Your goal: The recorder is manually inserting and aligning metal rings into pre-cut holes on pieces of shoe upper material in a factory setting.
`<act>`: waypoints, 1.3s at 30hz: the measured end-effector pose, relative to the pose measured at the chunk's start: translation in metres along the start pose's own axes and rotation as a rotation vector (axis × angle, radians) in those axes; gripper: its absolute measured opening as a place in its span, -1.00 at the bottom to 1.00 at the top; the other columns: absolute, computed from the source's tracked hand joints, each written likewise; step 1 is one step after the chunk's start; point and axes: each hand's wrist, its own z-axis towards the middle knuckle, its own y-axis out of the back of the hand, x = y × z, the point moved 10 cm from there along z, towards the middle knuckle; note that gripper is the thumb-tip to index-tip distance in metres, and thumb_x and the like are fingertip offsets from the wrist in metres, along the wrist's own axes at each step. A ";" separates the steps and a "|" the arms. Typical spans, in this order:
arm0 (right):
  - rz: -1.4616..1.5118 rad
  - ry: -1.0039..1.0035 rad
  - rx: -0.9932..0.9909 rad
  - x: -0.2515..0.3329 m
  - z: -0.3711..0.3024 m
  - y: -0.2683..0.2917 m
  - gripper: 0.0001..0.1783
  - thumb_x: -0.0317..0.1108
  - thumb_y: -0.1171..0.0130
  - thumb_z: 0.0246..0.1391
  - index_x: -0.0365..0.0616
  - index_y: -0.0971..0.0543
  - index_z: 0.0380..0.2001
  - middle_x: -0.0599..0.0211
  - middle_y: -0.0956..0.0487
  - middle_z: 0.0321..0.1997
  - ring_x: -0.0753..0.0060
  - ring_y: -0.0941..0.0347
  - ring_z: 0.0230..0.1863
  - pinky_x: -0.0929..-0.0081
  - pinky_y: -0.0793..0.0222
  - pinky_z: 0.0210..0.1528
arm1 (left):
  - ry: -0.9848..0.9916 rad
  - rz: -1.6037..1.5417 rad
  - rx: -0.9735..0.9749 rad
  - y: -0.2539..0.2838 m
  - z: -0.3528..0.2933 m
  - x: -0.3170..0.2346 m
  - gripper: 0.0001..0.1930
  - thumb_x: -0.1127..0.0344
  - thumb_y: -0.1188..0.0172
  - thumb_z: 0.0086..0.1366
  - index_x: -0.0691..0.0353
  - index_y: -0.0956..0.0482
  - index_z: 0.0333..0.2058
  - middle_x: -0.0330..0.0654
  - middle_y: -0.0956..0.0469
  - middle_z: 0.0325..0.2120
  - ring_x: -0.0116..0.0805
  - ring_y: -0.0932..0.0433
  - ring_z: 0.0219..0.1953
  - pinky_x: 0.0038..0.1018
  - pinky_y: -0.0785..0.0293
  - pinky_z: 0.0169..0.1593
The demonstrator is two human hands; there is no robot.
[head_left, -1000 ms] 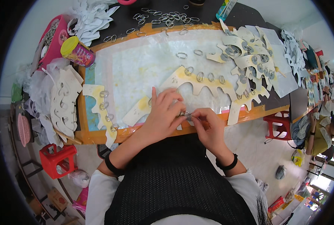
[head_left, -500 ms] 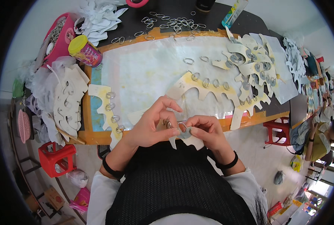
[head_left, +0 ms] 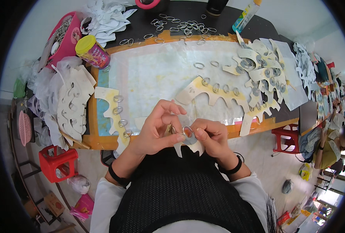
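Note:
My left hand [head_left: 157, 130] and my right hand [head_left: 212, 138] meet above my lap at the worktable's near edge. Between them is a small cream cut piece with pointed tabs [head_left: 195, 146], a grey patch on its upper part. An oval metal ring [head_left: 187, 129] stands up at that patch, by my left thumb tip. Both hands are closed in pinches on the piece, thumbs uppermost. Another ring shows among my curled left fingers. Just beyond lies a larger scalloped cream piece [head_left: 215, 93] with yellow-stained edging and rings along it; a similar strip [head_left: 114, 112] lies to the left.
Loose metal rings [head_left: 186, 26] scatter across the back of the black table. Cream pieces with grey patches pile up [head_left: 265, 70] at right. A pink basket [head_left: 65, 40], yellow-lidded tub [head_left: 91, 52] and stacked pieces [head_left: 73, 103] stand left. Red stools [head_left: 58, 163] flank the table.
The view has shifted slightly, so the table sits a little lower and further right. My right fingers have tilted and curled more over the piece; the ring now stands more plainly visible.

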 end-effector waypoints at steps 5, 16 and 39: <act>-0.175 0.047 -0.277 -0.011 0.003 0.025 -0.72 -0.29 -0.05 0.28 -0.28 -0.49 -0.44 0.49 -0.45 -0.53 0.73 -0.24 -0.46 0.66 -0.18 -0.44 | -0.203 0.459 -0.336 0.031 -0.007 -0.022 -0.55 0.39 -0.38 0.05 0.19 -0.34 -0.14 -0.32 -0.51 -0.52 -0.31 -0.38 -0.01 -0.32 -0.18 0.09; -0.178 0.182 -0.477 0.004 0.006 0.028 -0.71 -0.34 0.03 0.31 -0.21 -0.40 -0.52 0.61 -0.30 -0.59 0.79 -0.09 -0.51 0.72 -0.06 -0.48 | -0.075 0.739 -0.395 0.011 -0.023 -0.007 -0.77 0.41 -0.26 0.17 0.37 -0.50 -0.22 -0.07 -0.53 -0.41 -0.31 -0.52 -0.44 -0.45 -0.42 -0.29; -0.198 0.021 -0.445 -0.022 0.000 0.037 -0.73 -0.39 -0.11 0.22 -0.26 -0.45 -0.55 0.62 -0.27 -0.66 0.82 -0.06 -0.57 0.68 0.02 -0.57 | 0.434 0.034 -0.077 -0.017 -0.032 0.056 -0.75 0.19 -0.11 0.34 0.26 -0.46 -0.19 -0.23 -0.45 -0.48 -0.43 -0.43 -0.45 -0.54 -0.33 -0.38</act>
